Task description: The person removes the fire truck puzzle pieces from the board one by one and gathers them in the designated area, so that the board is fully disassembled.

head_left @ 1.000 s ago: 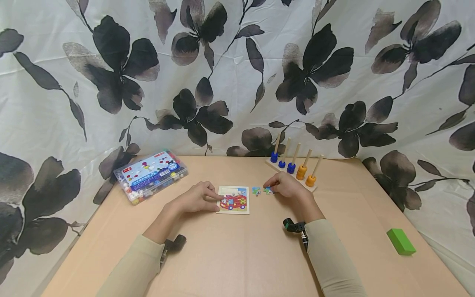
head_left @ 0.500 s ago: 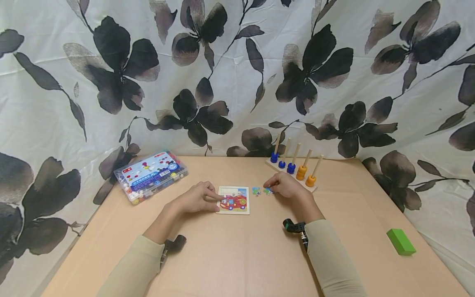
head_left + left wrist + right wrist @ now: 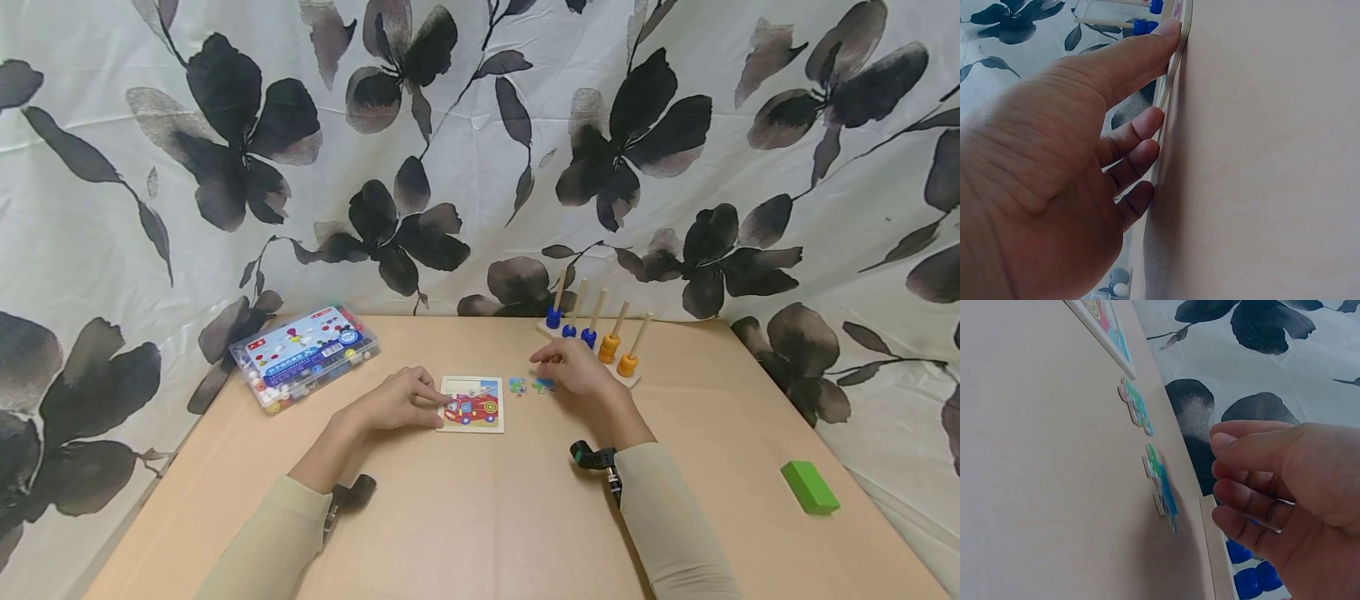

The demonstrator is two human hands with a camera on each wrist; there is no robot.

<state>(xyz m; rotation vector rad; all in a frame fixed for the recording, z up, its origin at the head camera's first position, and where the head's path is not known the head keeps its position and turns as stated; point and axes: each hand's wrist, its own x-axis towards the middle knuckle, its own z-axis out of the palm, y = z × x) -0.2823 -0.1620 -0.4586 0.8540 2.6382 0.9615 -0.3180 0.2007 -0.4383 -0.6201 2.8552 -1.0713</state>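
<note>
On the bench (image 3: 465, 525) a peg rack (image 3: 636, 381) stands at the far edge, right of centre, with blue rings (image 3: 588, 338) on three pegs and orange rings (image 3: 627, 365) on the other two; in the head view the right hand (image 3: 577, 372) is in front of it and hides part of its base. A green block (image 3: 810, 487) lies near the right edge, well apart from the rest, and a floral cloth (image 3: 480, 150) hangs beyond the far edge. A clear box (image 3: 303, 343) sits across the far-left corner, a printed label on top and many coloured beads showing through its sides. The tray (image 3: 501, 410), near the middle of the bench, bears a red vehicle picture within its pale rim. The left hand (image 3: 397, 402) lies at the tray's left edge, thumb against the rim, index finger reaching onto the picture, fingers fairly relaxed. Two blue-green pieces (image 3: 1135, 407) lie flat off the tray's right edge, side by side. The right hand hangs over the farther one, apart from it, fingers loosely bent, with a narrow gap at most between thumb and index.
</note>
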